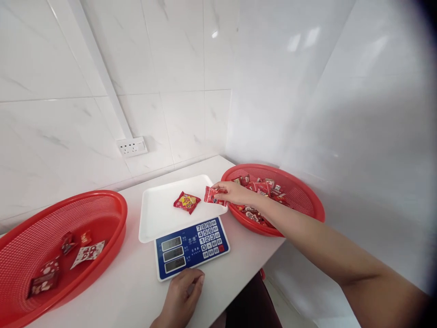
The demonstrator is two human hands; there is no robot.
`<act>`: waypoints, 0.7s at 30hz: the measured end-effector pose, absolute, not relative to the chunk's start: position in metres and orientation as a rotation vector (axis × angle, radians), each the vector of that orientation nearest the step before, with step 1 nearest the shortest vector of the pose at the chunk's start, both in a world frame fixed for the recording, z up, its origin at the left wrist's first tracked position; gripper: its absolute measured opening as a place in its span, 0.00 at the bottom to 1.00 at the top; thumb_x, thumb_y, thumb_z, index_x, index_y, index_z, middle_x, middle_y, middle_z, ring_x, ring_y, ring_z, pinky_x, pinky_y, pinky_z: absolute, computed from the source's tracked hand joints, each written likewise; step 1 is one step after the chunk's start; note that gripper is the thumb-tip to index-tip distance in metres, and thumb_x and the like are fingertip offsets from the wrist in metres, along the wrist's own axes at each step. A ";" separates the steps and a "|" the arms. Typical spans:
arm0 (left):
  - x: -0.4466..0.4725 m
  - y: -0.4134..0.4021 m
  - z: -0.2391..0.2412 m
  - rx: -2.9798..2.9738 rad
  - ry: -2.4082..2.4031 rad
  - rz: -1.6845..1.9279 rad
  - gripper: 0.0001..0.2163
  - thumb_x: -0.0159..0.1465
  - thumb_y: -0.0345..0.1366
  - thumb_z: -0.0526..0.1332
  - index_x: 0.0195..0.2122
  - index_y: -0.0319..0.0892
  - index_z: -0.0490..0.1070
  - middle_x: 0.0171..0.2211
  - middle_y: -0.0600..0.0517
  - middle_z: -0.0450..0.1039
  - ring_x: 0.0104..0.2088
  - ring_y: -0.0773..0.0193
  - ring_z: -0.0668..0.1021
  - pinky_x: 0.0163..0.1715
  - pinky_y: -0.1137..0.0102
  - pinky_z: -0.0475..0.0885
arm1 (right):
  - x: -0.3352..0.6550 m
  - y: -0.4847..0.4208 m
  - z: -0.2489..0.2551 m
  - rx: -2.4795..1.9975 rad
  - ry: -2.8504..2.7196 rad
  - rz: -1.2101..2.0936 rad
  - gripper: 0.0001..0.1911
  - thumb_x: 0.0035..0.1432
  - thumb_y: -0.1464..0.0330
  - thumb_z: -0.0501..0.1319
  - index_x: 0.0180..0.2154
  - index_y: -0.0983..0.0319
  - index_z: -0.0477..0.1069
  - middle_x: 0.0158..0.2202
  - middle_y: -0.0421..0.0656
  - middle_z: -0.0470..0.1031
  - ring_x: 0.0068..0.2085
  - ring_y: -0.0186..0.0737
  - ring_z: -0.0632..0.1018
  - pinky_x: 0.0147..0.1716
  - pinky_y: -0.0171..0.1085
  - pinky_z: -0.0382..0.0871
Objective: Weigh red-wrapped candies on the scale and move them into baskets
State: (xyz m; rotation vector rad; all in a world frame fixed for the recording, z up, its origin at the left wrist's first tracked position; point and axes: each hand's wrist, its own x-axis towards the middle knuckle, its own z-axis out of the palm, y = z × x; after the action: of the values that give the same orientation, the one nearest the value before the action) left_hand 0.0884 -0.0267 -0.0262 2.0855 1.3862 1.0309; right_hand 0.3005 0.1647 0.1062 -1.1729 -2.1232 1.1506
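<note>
At the far left of the white worktop a red mesh basket is seen, with a few red and white snack packets lying loose on its floor. Just right of it, near the worktop's front edge, the left hand is rested palm down with its fingers loosely together and nothing gripped; it lies just in front of a blue electronic scale, whose keypad and three small displays face the viewer. On the scale a white weighing tray is carried, and one red and yellow packet is lying on it, right of centre. Over the tray's right edge a red packet is held by the right hand, the fingers pinched on one end of it, clear of the tray surface as far as can be told. At the right, a second red basket is set in the corner against the tiled wall, many red packets heaped inside, the right forearm crossing above its near rim
</note>
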 end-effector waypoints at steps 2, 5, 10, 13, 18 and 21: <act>0.089 -0.026 -0.030 2.104 1.355 1.071 0.08 0.64 0.37 0.53 0.33 0.44 0.71 0.29 0.53 0.76 0.29 0.69 0.78 0.29 0.79 0.72 | 0.309 0.166 0.109 -1.182 -2.085 1.122 0.12 0.55 0.68 0.60 0.43 0.61 0.71 0.43 0.44 0.77 0.42 0.40 0.77 0.42 0.39 0.71; 0.090 -0.027 -0.037 2.103 1.334 1.126 0.08 0.64 0.39 0.54 0.33 0.45 0.72 0.29 0.53 0.76 0.29 0.68 0.78 0.30 0.78 0.72 | 0.326 0.171 0.114 -1.253 -2.072 0.965 0.11 0.57 0.66 0.58 0.42 0.60 0.71 0.42 0.44 0.77 0.43 0.40 0.77 0.42 0.40 0.70; 0.095 -0.028 -0.039 2.030 1.386 1.180 0.12 0.64 0.44 0.53 0.31 0.45 0.72 0.27 0.53 0.75 0.27 0.67 0.77 0.28 0.78 0.71 | 0.377 0.186 0.120 -1.582 -2.222 0.533 0.10 0.56 0.65 0.58 0.39 0.59 0.73 0.42 0.43 0.77 0.43 0.42 0.76 0.44 0.40 0.68; 0.097 -0.028 -0.037 1.999 1.384 1.193 0.13 0.64 0.45 0.53 0.31 0.46 0.72 0.26 0.53 0.75 0.26 0.67 0.76 0.26 0.78 0.71 | 0.408 0.195 0.113 -1.728 -2.342 0.637 0.08 0.43 0.64 0.68 0.28 0.59 0.76 0.29 0.41 0.78 0.31 0.41 0.78 0.35 0.38 0.72; 0.099 -0.026 -0.038 1.954 1.381 1.201 0.13 0.63 0.46 0.54 0.30 0.46 0.72 0.27 0.53 0.75 0.27 0.67 0.76 0.28 0.78 0.71 | 0.411 0.213 0.088 -1.842 -2.373 0.605 0.14 0.41 0.64 0.70 0.34 0.61 0.76 0.36 0.47 0.78 0.41 0.50 0.78 0.42 0.43 0.71; 0.099 -0.024 -0.041 1.933 1.402 1.198 0.13 0.63 0.47 0.54 0.30 0.46 0.73 0.27 0.54 0.75 0.26 0.68 0.76 0.28 0.78 0.72 | 0.392 0.221 0.072 -1.793 -2.357 0.575 0.22 0.50 0.65 0.66 0.49 0.59 0.69 0.50 0.48 0.72 0.51 0.48 0.72 0.49 0.44 0.66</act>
State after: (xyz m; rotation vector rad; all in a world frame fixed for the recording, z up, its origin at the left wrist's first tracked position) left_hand 0.0988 -0.0244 -0.0411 1.9332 1.4015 1.1984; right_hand 0.3924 0.2213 0.0724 -1.7930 -2.3574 0.5746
